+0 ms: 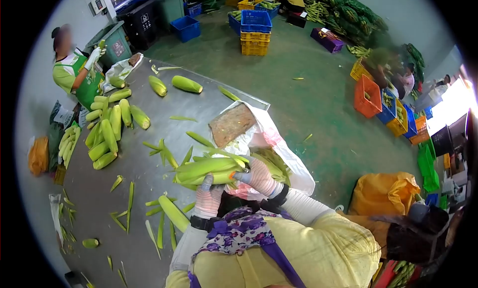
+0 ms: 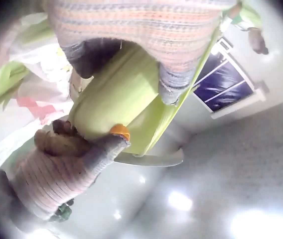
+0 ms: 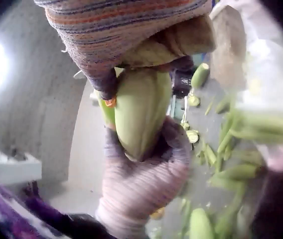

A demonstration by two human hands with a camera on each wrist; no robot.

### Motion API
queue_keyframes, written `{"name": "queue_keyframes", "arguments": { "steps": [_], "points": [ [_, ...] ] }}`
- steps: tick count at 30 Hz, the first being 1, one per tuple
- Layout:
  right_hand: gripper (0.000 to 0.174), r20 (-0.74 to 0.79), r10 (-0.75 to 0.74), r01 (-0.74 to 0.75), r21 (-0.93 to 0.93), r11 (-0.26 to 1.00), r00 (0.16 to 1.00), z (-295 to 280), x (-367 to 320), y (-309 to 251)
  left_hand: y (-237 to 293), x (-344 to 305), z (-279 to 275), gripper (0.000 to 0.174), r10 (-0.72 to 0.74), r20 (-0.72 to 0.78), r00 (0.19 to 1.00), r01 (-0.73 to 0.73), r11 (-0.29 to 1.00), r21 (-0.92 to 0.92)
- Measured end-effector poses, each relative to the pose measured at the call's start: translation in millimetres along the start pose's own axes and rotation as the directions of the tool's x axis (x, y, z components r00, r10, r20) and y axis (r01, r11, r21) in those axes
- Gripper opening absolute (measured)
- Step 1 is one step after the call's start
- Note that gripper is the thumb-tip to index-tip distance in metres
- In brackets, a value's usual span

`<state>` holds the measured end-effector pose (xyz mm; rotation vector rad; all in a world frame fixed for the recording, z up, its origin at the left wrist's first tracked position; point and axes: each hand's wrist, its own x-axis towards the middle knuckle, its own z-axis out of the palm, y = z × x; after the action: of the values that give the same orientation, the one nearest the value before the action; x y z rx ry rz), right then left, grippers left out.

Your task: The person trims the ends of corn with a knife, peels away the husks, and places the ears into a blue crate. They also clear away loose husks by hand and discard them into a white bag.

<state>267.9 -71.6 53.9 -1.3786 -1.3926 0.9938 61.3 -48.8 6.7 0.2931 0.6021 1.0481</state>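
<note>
In the head view both gloved hands hold one ear of corn (image 1: 209, 169) in green husk, lying sideways above the table edge. My left hand (image 1: 208, 201) grips its body from below, fingers and thumb around the husk. Around the stalk end curls my right hand (image 1: 263, 177), its thumb against the husk. An orange piece (image 2: 120, 131) covers the tip of that thumb. Between the right fingers, a pale brownish stalk (image 3: 174, 45) shows in the right wrist view. Loose husk strips (image 1: 164, 153) lie just past the ear.
On the metal table (image 1: 149, 181) lie a pile of corn ears (image 1: 107, 131), a nearby ear (image 1: 173, 213) and scattered husk. A brown block (image 1: 231, 124) sits by a white sack (image 1: 294, 163) of husks at the edge. Another person (image 1: 74, 71) stands across the table. Crates (image 1: 256, 34) stand beyond.
</note>
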Motion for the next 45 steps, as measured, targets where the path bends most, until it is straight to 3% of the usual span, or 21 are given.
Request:
{"name": "queue_keyframes", "arguments": {
  "steps": [2,3,4,5,6,8,10,12,14,17,21,25,28,33,36,37,38,40,41,44,45],
  "points": [
    [0.057,0.079,0.292,-0.302,0.293,0.907,0.953,-6,2,2,1,1,-4,0.066,0.046,0.011,0.999,-0.047,0.981,0.189],
    [0.056,0.152,0.417,-0.440,0.423,0.792,0.896,-7,2,5,2,3,-6,0.065,0.147,0.144,0.979,-0.201,0.834,0.514],
    [0.055,0.243,0.518,-0.559,0.529,0.638,0.820,-7,1,9,2,5,-10,0.065,0.192,0.302,0.934,-0.357,0.565,0.744],
    [0.048,0.262,0.493,-0.552,0.513,0.657,0.830,7,3,78,1,6,-12,0.065,0.174,0.460,0.871,-0.489,0.216,0.845],
    [0.046,0.206,0.468,-0.509,0.432,0.745,0.859,9,-4,82,1,7,-13,0.065,0.094,0.597,0.797,-0.580,-0.158,0.799],
    [0.043,0.106,0.390,-0.404,0.236,0.884,0.915,3,-8,81,0,3,6,0.062,0.092,0.634,0.768,-0.637,0.004,0.771],
    [0.050,0.082,0.435,-0.427,0.418,0.802,0.897,-2,-16,75,-2,-1,12,0.058,0.158,0.644,0.749,-0.663,0.148,0.734],
    [0.054,0.061,0.390,-0.321,0.689,0.649,0.919,-6,-24,66,-6,-2,13,0.053,0.146,0.456,0.878,-0.458,0.531,0.713],
    [0.064,0.112,0.371,-0.373,0.516,0.771,0.922,-24,-28,53,-12,8,-7,0.052,0.067,0.304,0.950,-0.250,0.745,0.618],
    [0.071,0.000,0.083,-0.082,0.196,0.977,0.997,-17,-22,54,-10,11,-12,0.057,-0.030,0.281,0.959,-0.157,0.771,0.618],
    [0.066,-0.096,0.028,-0.017,0.108,0.994,0.995,-24,-27,51,-19,10,33,0.055,-0.009,0.141,0.990,-0.046,0.924,0.380],
    [0.048,-0.203,-0.018,0.017,-0.005,1.000,0.979,-29,-39,66,-31,29,39,0.060,-0.150,0.124,0.981,0.073,0.874,0.480],
    [0.045,-0.269,0.037,-0.087,-0.175,0.981,0.962,-36,-44,63,-37,37,33,0.064,-0.187,0.127,0.974,0.083,0.820,0.567],
    [0.040,-0.450,0.275,-0.174,0.253,0.952,0.849,-20,-39,78,-46,45,33,0.056,-0.067,0.186,0.980,-0.021,0.901,0.434],
    [0.036,-0.458,0.070,-0.188,-0.217,0.958,0.886,-22,-42,62,-51,48,37,0.053,0.003,0.192,0.981,-0.062,0.952,0.301],
    [0.034,-0.422,-0.132,-0.063,-0.417,0.907,0.897,-22,-41,73,-55,51,29,0.053,0.006,0.161,0.987,-0.056,0.949,0.311],
    [0.033,-0.429,-0.145,-0.051,-0.414,0.909,0.891,-29,-38,57,-57,53,25,0.054,0.010,0.132,0.991,-0.053,0.946,0.321],
    [0.031,-0.499,0.067,-0.198,-0.216,0.956,0.864,-34,-32,78,-62,56,23,0.059,0.032,0.051,0.998,-0.048,0.929,0.367],
    [0.032,-0.437,-0.058,-0.238,-0.591,0.771,0.898,-44,-34,109,-66,56,19,0.060,0.057,0.016,0.998,-0.059,0.926,0.374],
    [0.039,-0.674,0.076,-0.249,-0.164,0.955,0.734,-60,-24,163,-55,50,24,0.062,0.038,-0.021,0.999,-0.030,0.958,0.285],
    [0.038,-0.628,0.058,-0.330,-0.325,0.886,0.776,-70,-27,170,-47,45,24,0.062,0.027,-0.017,1.000,-0.022,0.969,0.248]
  ]
}}
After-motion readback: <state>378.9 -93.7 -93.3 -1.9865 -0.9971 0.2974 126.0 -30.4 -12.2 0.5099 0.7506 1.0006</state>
